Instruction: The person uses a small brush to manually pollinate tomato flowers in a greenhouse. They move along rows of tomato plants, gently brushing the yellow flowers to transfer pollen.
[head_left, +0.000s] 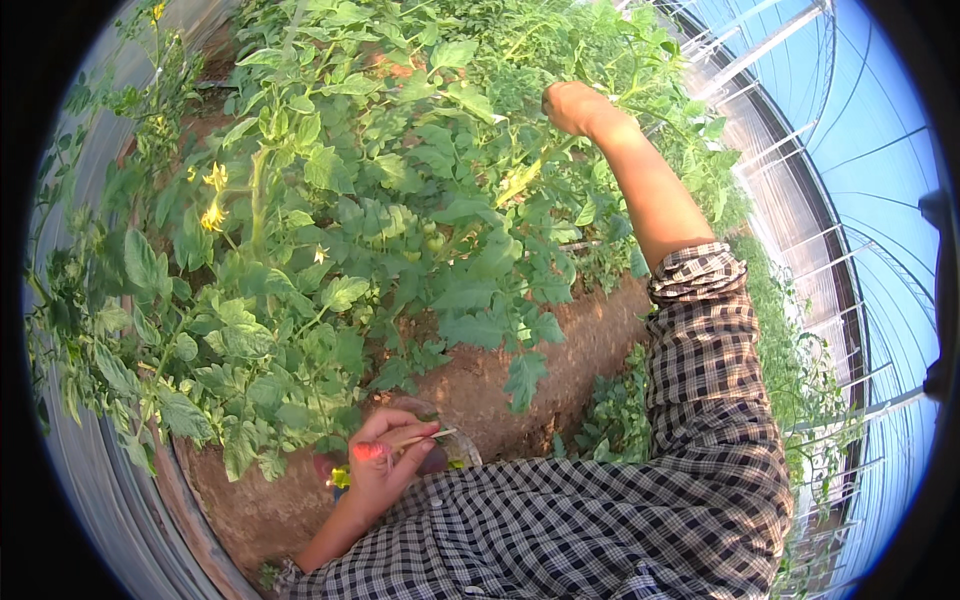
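Note:
My left hand is close in front of my shirt, its fingers closed on a thin pale stick. Red patches mark the fingers. Just behind this hand is a clear plastic container, mostly hidden, with a small yellow-green thing on the hand's other side. My right hand reaches far out among the tomato plants, fingers curled; what it may hold is hidden. A thick tomato stem runs up towards that wrist. Yellow tomato flowers hang at the left, and green tomatoes show among the leaves.
Brown soil lies between the plant rows. Plastic film borders the bed on the left. At the right stand the greenhouse's metal frame and its blue-looking cover. Low green plants grow near my checked shirt.

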